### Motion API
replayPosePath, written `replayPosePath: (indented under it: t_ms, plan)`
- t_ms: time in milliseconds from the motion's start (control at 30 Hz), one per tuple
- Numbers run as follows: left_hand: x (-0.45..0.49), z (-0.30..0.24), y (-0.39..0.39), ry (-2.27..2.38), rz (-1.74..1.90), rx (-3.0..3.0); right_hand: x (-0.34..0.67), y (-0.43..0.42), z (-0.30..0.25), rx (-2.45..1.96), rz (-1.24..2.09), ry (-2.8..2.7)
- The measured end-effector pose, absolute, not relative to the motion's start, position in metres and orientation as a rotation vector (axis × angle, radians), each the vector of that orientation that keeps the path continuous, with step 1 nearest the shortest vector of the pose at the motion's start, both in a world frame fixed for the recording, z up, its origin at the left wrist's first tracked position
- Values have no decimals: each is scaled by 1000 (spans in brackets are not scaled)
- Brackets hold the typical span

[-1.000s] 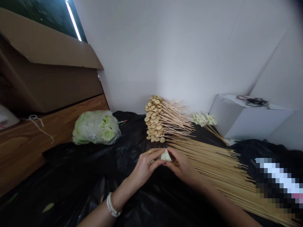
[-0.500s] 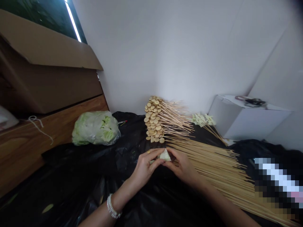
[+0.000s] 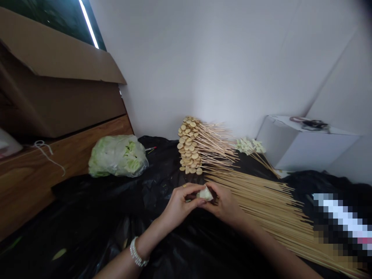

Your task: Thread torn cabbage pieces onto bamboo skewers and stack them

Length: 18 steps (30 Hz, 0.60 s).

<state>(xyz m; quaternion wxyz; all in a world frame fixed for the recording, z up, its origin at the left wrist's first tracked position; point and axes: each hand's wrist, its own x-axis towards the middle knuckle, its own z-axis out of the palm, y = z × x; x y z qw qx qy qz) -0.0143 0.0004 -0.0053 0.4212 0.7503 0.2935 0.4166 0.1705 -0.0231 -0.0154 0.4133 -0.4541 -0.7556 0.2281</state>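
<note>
Both hands meet over the black plastic sheet [image 3: 95, 217]. A small pale folded piece of cabbage [image 3: 205, 194] is pinched between them. My left hand [image 3: 178, 205], with a ring and a pearl bracelet, grips its left side with curled fingers. Closed on its right side is my right hand [image 3: 225, 205]. Just beyond the hands lies a long pile of bare bamboo skewers [image 3: 270, 205]. Behind that stands a stack of skewers loaded with round tan slices [image 3: 190, 145].
A clear bag of cabbage leaves [image 3: 117, 155] lies at the left. A few skewers with pale green pieces [image 3: 250, 146] rest at the back. A white box [image 3: 305, 145] stands at the right, a cardboard box [image 3: 55, 89] on a wooden ledge at the left.
The hands have turned the cabbage piece slightly and shifted it a little to the right; nothing else has moved.
</note>
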Motion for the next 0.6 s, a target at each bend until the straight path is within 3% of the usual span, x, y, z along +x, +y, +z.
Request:
replayPosePath:
  t_ms: [600]
  plan:
    - [-13, -2, -10, 805, 999, 2317, 167, -25, -11, -1144, 579, -1812]
